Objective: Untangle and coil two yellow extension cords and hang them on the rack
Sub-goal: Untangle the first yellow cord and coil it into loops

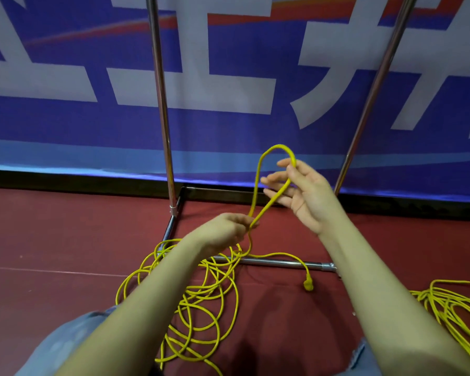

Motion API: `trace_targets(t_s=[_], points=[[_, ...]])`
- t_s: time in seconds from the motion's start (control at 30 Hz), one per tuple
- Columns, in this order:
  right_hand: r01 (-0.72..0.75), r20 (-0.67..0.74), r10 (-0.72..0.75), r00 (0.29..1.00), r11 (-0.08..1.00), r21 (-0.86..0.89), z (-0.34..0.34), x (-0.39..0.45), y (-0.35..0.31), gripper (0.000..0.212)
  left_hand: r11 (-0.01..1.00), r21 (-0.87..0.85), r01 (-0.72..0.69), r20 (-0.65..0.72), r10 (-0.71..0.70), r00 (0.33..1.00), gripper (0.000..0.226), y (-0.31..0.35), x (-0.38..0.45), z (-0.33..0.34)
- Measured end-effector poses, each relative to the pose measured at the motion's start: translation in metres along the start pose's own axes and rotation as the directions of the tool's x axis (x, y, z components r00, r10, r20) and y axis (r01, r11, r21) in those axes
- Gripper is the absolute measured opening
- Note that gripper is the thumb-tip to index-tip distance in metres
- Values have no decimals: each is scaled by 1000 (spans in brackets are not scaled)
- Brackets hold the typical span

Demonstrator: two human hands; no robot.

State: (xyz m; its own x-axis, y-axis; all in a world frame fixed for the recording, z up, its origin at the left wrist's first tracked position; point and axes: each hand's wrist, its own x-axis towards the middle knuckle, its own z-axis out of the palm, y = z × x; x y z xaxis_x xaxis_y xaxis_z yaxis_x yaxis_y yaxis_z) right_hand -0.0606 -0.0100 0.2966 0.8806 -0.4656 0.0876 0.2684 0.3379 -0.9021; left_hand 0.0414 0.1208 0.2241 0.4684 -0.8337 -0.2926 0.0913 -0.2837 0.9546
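The left hand (228,226) pinches the yellow cord (201,294) where two strands cross, at the base of a raised loop (269,169). The loop stands nearly upright, its long axis running from that pinch up and to the far right, and its top bends over the fingers (276,182) of the right hand (304,194). The right hand is spread, fingers straight and apart, palm turned toward the left, with the cord lying across the fingers, not clamped. So the right hand sits inside the loop's far end and the left hand at its near end; widening or laying the next turn would likely depend on the left hand feeding slack up from the pile.

That pile lies on the red floor (52,240) just below the left hand, partly over the rack's base bar (277,263), with a plug (308,285) off to its right. A second cord (451,305) is heaped at the near right. The rack's poles (160,104) rise at the far side.
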Motion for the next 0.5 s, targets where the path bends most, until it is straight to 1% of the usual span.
trace_targets(t_s=[0.03,0.07,0.13,0.17,0.2,0.23,0.27,0.3,0.37,0.4,0.43,0.47,0.5], points=[[19,-12,-18,1000,997,72,1,0,-2,17,999,43,-25,16,25,1000,33,-2,0,2],[40,-30,-36,999,990,137,1,1,-4,18,996,63,-56,0,56,998,32,-3,0,2],[78,-67,-63,996,967,241,1,3,-6,19,991,77,-112,-60,116,991,23,-3,0,5],[93,-85,-71,994,954,284,-1,4,-7,20,992,44,-117,-80,120,990,18,-3,0,6],[102,-104,-73,992,944,314,-3,6,-8,20,994,-25,-110,-93,107,990,15,-2,0,7],[101,-122,-64,990,942,321,-7,8,-7,21,988,-120,-102,-97,90,991,16,0,-1,8],[82,-139,-43,989,954,289,-12,10,-5,22,971,-218,-102,-96,82,992,16,2,-2,7],[43,-151,-11,989,976,214,-16,10,-2,22,945,-307,-113,-92,89,992,17,6,-2,6],[-97,-150,89,985,994,-45,-25,9,10,22,874,-462,-152,-86,126,988,18,18,-5,2],[-178,-131,153,980,962,-209,-28,5,18,22,826,-537,-172,-94,144,985,18,24,-6,0],[-246,-96,227,969,899,-362,-29,1,24,22,772,-606,-194,-112,159,981,18,29,-7,-1],[-298,-53,312,949,827,-476,-29,-3,29,24,722,-657,-217,-136,169,976,18,34,-7,-3],[-343,-8,402,916,769,-539,-28,-7,32,29,682,-688,-245,-169,178,969,18,37,-7,-5]])
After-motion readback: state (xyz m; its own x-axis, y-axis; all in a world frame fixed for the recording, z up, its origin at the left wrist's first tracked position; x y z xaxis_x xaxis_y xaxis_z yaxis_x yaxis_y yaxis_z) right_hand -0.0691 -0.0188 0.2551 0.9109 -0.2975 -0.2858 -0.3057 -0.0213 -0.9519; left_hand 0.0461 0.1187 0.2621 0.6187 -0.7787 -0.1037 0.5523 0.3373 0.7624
